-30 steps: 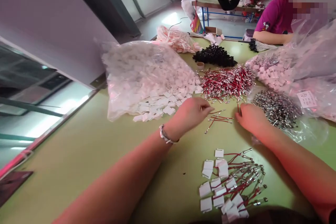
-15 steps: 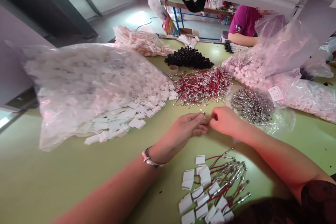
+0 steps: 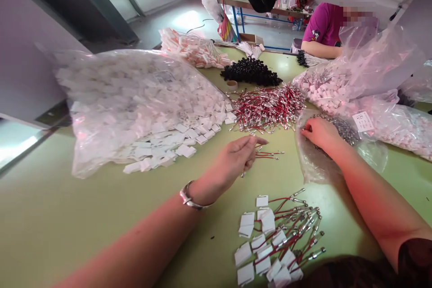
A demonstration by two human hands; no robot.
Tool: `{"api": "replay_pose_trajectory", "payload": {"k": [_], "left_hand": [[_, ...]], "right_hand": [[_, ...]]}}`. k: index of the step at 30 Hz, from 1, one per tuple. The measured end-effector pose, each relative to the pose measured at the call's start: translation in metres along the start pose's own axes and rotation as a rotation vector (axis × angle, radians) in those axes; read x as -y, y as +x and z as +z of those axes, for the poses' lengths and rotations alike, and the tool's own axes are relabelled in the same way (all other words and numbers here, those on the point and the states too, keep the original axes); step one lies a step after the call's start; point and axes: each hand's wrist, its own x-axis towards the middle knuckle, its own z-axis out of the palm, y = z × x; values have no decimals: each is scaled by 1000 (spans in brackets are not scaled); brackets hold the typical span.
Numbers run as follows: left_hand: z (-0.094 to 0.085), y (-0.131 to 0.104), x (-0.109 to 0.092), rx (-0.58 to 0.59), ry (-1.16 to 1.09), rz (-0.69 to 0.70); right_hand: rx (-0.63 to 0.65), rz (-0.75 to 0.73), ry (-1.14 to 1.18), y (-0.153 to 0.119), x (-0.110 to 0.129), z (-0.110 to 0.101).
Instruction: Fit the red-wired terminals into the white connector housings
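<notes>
My left hand (image 3: 231, 159) is closed over the table, with a few short red wires (image 3: 268, 155) pinched in it. Their metal-tipped ends stick out to the right. My right hand (image 3: 322, 132) is at the left side of a heap of small glass-and-metal fuses (image 3: 347, 129) lying on a clear plastic bag (image 3: 313, 168). Its fingers are curled together, and whatever is between the fingertips is hidden. Nearer me lie several finished-looking pieces, white plastic housings (image 3: 243, 252) joined by red wires to fuse holders with metal ends (image 3: 308, 216).
A large clear bag of white housings (image 3: 135, 103) spills onto the table at left. Beyond my hands are a pile of red wires (image 3: 270, 108), black parts (image 3: 249, 72) and a tape roll (image 3: 232, 84). Filled bags (image 3: 394, 119) lie at right; a person in purple (image 3: 322, 27) sits opposite.
My hands were together and have parted. The right hand has moved right to the fuse heap, while the left stays near its place with red wires now showing. The view has shifted slightly.
</notes>
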Motion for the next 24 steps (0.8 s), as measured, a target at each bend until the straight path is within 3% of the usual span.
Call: {"api": "replay_pose_trajectory", "payload": {"k": [3,7,10,13,17,21,24], "left_hand": [[2,1,2,39,-10,-22],[1,4,6,75,151,22],[2,5,8,93,210,58],[4,4,8,99,198,69],[5,2,6,104,182,109],[3,2,6,94,244,122],[0,3,9,62,424,276]], "right_hand": [[-33,-80,-116,-3,6,8],[-111,-109,-158,-8,9,4],[-190,-128,25,-19,21,-5],[-115,-328,354,-41,46,-8],[-91,-471,563,-60,71,4],[-143,-499,654,-58,72,10],[-64,-510,684,-53,66,4]]}}
